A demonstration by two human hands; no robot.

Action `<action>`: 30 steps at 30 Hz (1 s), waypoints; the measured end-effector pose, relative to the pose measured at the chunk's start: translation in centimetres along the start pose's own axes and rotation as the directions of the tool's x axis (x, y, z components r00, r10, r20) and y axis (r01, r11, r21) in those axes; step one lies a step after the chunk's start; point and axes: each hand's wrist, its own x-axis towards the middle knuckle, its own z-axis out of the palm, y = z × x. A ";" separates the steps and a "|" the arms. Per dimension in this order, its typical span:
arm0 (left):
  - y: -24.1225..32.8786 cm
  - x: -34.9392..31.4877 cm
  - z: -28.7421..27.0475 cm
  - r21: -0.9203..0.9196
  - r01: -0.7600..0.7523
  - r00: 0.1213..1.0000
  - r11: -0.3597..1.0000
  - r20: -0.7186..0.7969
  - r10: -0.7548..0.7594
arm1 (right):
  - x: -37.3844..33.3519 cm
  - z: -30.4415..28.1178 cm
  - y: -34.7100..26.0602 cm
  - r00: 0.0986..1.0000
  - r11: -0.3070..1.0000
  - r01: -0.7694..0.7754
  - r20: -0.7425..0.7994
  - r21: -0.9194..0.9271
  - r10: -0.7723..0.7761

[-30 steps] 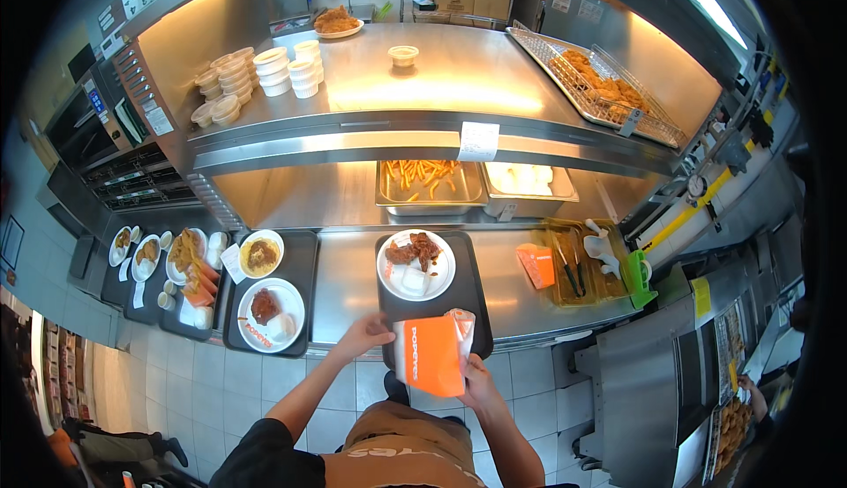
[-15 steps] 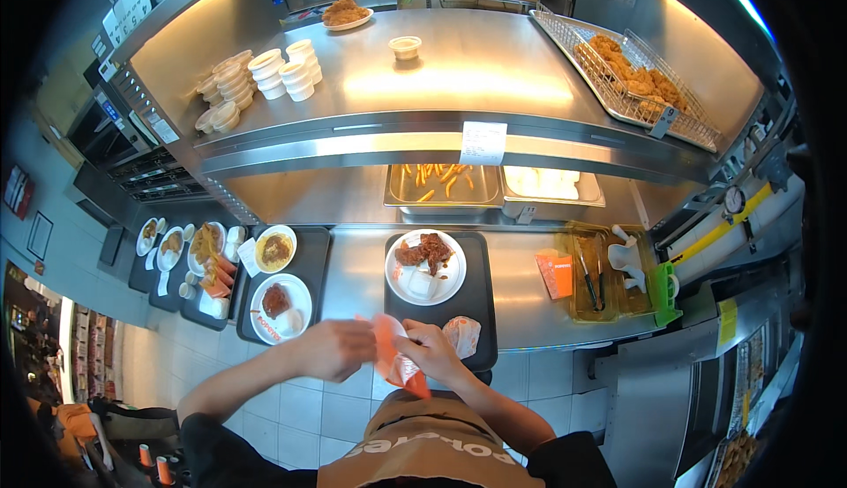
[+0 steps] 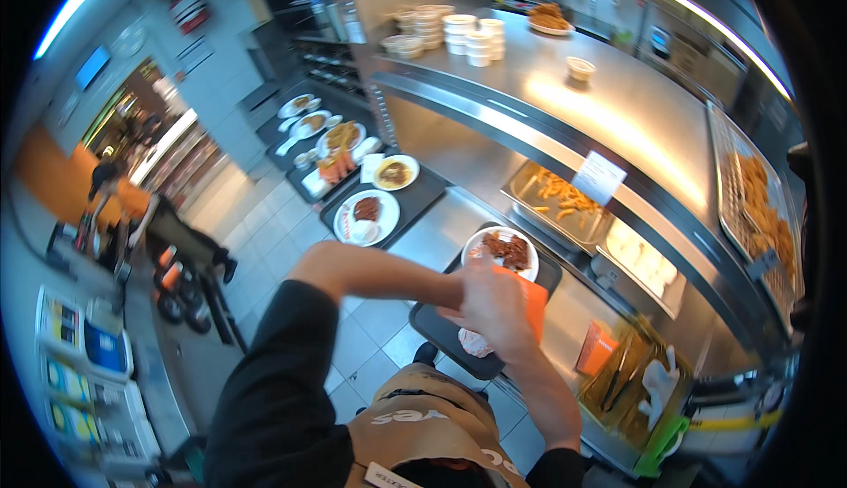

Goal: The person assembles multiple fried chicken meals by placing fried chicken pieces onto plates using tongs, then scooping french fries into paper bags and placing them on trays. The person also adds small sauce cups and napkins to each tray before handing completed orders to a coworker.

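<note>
My right hand [image 3: 497,301] is closed on an orange paper food sleeve [image 3: 535,301], held over a dark tray [image 3: 428,319]. Reaching in from the left, my left hand [image 3: 452,291] meets it there; the right hand hides its fingers. Beyond my hands, a white plate [image 3: 468,245] with dark glazed chicken [image 3: 507,249] rests on the tray. Close below my hands lies a white-and-orange wrapped item [image 3: 475,341], partly covered.
Left along the counter, another tray [image 3: 413,214] bears a plated meal [image 3: 367,210] and a yellowish bowl [image 3: 394,173]. Fries [image 3: 565,195] fill a pan under the steel shelf [image 3: 609,108]. Right of me are orange cartons [image 3: 596,349] and a bin with tongs [image 3: 622,371]. Another person [image 3: 137,210] stands far left.
The view has swung left and tilted, bringing another person into sight. My hands have come together with the orange sleeve and now overlap the tray and the plate's near edge.
</note>
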 end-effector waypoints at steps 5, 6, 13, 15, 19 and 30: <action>7.8 9.9 -1.0 0.114 -0.035 0.998 0.993 -0.045 0.040 | -5.2 -2.8 5.7 0.995 0.983 -0.092 0.030 -0.162 0.098; 9.0 11.2 -1.0 0.132 -0.040 0.998 0.990 -0.047 0.047 | -6.0 -3.3 6.4 0.989 0.976 -0.135 0.040 -0.172 0.144; 13.9 16.3 0.1 0.205 -0.080 0.996 0.975 -0.008 0.084 | -11.9 -4.5 7.5 0.938 0.926 -0.329 0.052 -0.186 0.344; 14.6 16.8 0.6 0.221 -0.092 0.996 0.971 0.015 0.091 | -13.0 -4.5 8.0 0.950 0.942 -0.301 0.038 -0.150 0.310; 15.0 16.5 1.1 0.253 -0.125 0.992 0.959 0.062 0.113 | -14.1 -4.4 8.6 0.955 0.941 -0.275 0.059 -0.199 0.292; 10.8 -6.5 -6.9 -0.402 -0.640 0.702 0.654 -0.653 0.286 | -20.2 -4.9 14.6 0.830 0.825 -0.557 -0.092 -0.096 0.550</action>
